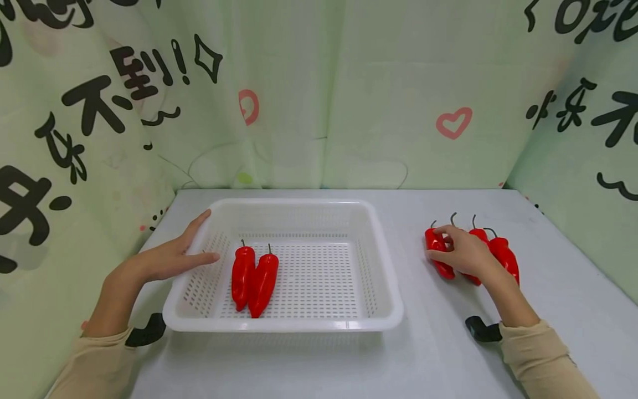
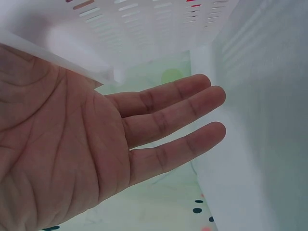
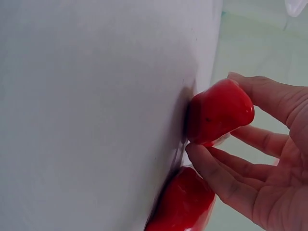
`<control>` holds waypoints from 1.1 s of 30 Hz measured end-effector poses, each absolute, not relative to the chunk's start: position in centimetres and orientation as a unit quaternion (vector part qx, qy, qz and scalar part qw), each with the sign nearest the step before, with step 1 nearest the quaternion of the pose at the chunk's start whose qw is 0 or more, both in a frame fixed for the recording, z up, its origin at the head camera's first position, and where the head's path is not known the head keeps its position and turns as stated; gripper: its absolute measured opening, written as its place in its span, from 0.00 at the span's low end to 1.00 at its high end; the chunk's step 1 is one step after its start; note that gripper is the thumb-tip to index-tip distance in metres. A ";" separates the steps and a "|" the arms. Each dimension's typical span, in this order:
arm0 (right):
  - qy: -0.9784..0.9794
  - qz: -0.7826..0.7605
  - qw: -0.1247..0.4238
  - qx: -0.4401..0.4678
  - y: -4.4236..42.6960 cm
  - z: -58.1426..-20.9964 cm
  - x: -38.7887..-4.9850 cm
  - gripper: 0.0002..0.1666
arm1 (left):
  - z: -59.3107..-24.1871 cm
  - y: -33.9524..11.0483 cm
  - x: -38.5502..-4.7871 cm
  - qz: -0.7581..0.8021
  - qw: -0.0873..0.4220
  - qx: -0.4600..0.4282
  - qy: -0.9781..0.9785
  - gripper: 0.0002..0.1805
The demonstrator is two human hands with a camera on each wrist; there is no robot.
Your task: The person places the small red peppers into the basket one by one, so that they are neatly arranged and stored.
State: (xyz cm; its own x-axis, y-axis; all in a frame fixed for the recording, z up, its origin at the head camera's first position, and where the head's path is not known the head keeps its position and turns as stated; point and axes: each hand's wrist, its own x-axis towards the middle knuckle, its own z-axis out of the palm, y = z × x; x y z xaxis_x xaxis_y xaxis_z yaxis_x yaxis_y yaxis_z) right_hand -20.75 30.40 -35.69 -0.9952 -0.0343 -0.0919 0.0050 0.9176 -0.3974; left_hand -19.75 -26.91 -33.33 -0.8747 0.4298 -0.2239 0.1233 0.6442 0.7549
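Note:
My left hand (image 1: 171, 257) rests on the left rim of a white perforated plastic basket (image 1: 319, 323), its thumb laid over the edge. In the left wrist view its other fingers stretch out straight beside the basket wall. Two long red peppers (image 1: 264, 282) with thin dark stems lie side by side inside, left of the middle. Off to the right, my right hand (image 1: 468, 252) pinches another red pepper (image 3: 222, 109) between thumb and fingers, low over the table. Several more red peppers (image 1: 506, 256) are close by it, partly covered by that hand.
Everything stands on a white table (image 1: 349, 366). Pale green curtains (image 1: 384, 111) with black lettering and red hearts enclose the back and sides. A black strap end (image 1: 482, 329) juts out near the right wrist, and a similar black piece (image 1: 147, 331) near the left.

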 end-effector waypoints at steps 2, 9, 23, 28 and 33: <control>0.978 -0.203 0.051 -0.013 30.4 -35.7 -20.8 0.45 | -33.3 -26.9 -19.7 0.392 0.195 0.157 0.885 0.58; 0.977 -0.202 0.054 -0.036 30.2 -36.0 -20.9 0.43 | -33.4 -26.9 -19.8 0.389 0.194 0.156 0.887 0.59; 0.974 -0.217 0.027 -0.058 30.1 -35.9 -20.7 0.31 | -33.4 -26.8 -19.8 0.393 0.195 0.161 0.884 0.59; 0.973 -0.224 0.019 -0.046 29.9 -35.9 -20.7 0.28 | -33.4 -26.8 -19.9 0.395 0.197 0.156 0.883 0.59; 0.973 -0.229 0.012 -0.031 29.8 -35.8 -20.7 0.29 | -33.4 -26.8 -19.9 0.399 0.196 0.160 0.881 0.59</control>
State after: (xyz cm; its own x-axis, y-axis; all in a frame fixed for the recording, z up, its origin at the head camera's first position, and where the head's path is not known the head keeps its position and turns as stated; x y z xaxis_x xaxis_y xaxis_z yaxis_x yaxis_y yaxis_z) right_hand -20.74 29.82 -35.77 -0.9978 -0.0654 -0.0092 -0.0544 0.8931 -0.4466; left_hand -19.87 -26.77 -33.40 -0.8722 0.4380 -0.2179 0.1254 0.6307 0.7658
